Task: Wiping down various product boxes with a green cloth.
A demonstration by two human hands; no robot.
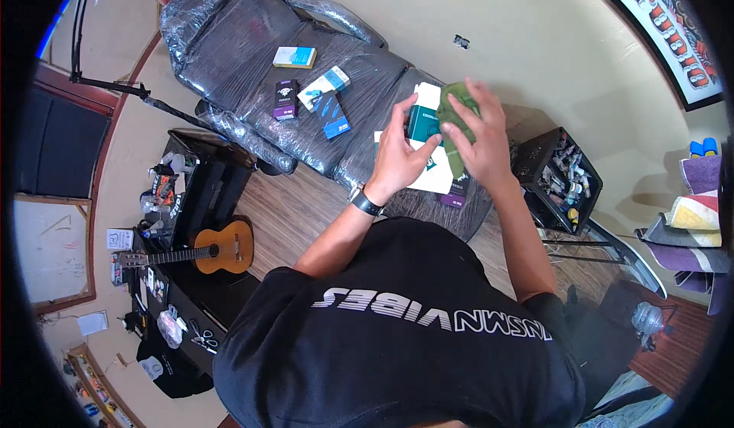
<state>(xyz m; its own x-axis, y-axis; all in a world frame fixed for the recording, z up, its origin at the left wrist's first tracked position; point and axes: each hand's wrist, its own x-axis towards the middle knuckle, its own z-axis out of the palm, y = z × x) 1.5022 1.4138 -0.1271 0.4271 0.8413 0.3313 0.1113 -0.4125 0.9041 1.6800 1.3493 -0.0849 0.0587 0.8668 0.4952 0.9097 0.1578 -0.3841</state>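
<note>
Head view: both bare hands are raised over the near end of a black padded recliner [245, 53] wrapped in clear film. The left hand [396, 160], with a watch [365, 198] at its wrist, has its grip closed on a teal box [423, 122], fingers along one side and thumb at the lower edge. The right hand [482, 133] has its grip closed on a green cloth [459, 156], directly beside the teal box. Whether the right thumb touches that box cannot be judged with certainty at this angle. A white carton [432, 174] shows just below the teal box; a purple-and-black box [453, 197] is partly visible beyond its lower edge.

Farther along the recliner, four small boxes lie loosely grouped: white-and-blue with a yellow edge [294, 57], white-and-light-blue [323, 86], black-and-purple [286, 100], and blue-and-black [332, 114]. A guitar [222, 248] stands at left; a black bin [533, 191] of bottles is at right.
</note>
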